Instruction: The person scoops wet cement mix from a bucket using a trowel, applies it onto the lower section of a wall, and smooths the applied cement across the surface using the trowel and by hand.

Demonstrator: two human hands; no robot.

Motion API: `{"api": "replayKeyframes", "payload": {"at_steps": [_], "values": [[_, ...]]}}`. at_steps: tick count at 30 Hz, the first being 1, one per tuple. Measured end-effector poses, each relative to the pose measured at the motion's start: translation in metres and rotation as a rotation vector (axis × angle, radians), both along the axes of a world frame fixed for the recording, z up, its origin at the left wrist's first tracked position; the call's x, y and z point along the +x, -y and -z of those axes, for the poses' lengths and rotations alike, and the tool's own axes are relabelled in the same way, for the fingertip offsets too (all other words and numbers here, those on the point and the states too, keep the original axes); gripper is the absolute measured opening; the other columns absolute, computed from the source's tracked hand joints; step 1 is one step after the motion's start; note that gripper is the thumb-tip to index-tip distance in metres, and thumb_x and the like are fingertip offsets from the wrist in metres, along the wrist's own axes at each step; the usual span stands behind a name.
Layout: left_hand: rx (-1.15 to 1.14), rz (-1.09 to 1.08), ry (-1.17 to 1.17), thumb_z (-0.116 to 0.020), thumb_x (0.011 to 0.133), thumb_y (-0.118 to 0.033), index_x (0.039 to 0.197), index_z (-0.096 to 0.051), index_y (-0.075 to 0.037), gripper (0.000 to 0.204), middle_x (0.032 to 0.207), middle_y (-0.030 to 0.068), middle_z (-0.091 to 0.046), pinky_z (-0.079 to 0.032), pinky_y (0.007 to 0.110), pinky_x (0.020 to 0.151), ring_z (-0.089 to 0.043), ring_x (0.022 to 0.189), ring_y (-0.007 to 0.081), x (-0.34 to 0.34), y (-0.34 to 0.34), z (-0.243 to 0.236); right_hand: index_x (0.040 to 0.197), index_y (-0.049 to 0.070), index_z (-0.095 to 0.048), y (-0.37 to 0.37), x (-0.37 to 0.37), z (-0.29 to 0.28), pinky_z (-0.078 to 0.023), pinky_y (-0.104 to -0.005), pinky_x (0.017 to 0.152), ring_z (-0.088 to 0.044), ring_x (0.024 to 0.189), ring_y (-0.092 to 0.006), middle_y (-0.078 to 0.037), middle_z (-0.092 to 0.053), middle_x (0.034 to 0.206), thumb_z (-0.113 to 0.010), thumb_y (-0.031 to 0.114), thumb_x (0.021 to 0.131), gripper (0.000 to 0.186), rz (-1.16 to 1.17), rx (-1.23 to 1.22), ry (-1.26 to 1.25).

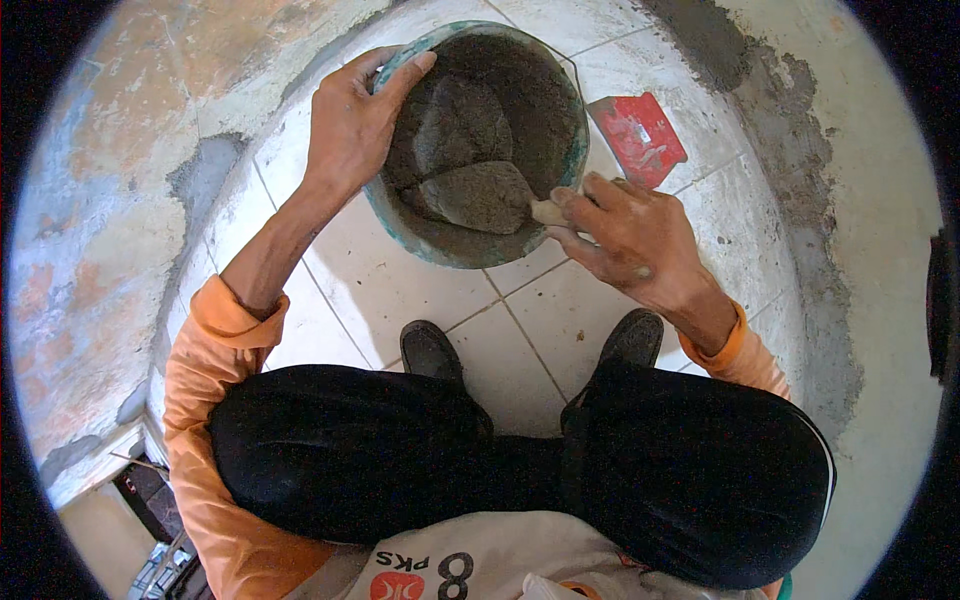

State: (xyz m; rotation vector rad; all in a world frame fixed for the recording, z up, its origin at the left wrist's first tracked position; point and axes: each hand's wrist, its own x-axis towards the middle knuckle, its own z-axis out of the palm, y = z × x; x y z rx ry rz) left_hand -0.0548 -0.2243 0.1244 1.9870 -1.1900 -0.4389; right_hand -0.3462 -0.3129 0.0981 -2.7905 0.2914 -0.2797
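Note:
A round teal bucket (576,130) with a wire handle holds dark grey, wet mortar (455,115). My left hand (348,130) grips the bucket's upper-left rim, fingers over the edge. My right hand (630,240), at the bucket's lower right, is closed on the pale handle of a trowel (546,212). The trowel's blade, coated in mortar, lies inside the bucket, partly hard to tell from the mix. A red flat tool (640,135), smudged with grey, rests on the tiles just right of the bucket.
My bent legs and dark shoes (432,350) are on the white tiled floor (350,290). Walls with grey mortar patches (785,120) run along both sides, curved by the lens. At the lower left are a pale frame (100,460) and some clutter I cannot make out.

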Motion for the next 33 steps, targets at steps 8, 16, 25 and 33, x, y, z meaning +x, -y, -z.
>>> {"api": "replayKeyframes", "payload": {"at_steps": [8,16,25,33], "values": [[-0.079,0.075,0.08,-0.061,0.102,-0.038,0.116,-0.074,0.0,0.042,0.099,0.0121,-0.076,-0.052,0.032,0.086,-0.068,0.092,0.0166,0.003,0.012,0.008,0.108,0.005,-0.072,0.018,-0.068,0.034,-0.053,-0.0399,0.07,-0.065,0.077,-0.0262,-0.011,-0.066,0.086,-0.084,0.025,0.082,0.036,0.163,0.522,0.191],[0.064,-0.124,-0.11,-0.047,0.107,-0.048,0.141,-0.055,0.006,0.065,0.134,0.0168,-0.063,-0.041,0.035,0.108,-0.057,0.121,0.0232,0.128,-0.054,0.066,0.115,0.009,-0.072,0.004,-0.211,0.019,-0.054,-0.0412,0.083,-0.068,0.096,-0.0316,-0.013,-0.07,0.106,-0.081,0.036,0.084,0.042,0.474,0.527,-0.098],[0.132,-0.26,-0.395,-0.051,0.1,-0.062,0.131,-0.062,0.01,0.079,0.124,0.0143,-0.067,-0.046,0.036,0.1,-0.061,0.109,0.024,0.135,-0.071,0.091,0.115,0.004,-0.074,-0.007,-0.374,0.029,-0.054,-0.0253,0.074,-0.066,0.085,-0.0114,-0.004,-0.074,0.1,-0.074,0.02,0.089,0.03,0.903,1.132,0.052],[0.191,-0.193,-0.519,-0.042,0.109,-0.045,0.153,-0.041,0.001,0.064,0.145,0.0185,-0.054,-0.045,0.042,0.108,-0.056,0.127,0.0282,0.16,-0.083,0.104,0.121,0.008,-0.07,-0.031,-0.381,0.098,-0.046,-0.0218,0.059,-0.05,0.066,-0.0044,0.007,-0.062,0.082,-0.066,0.036,0.097,0.037,1.201,1.078,0.044]]}}
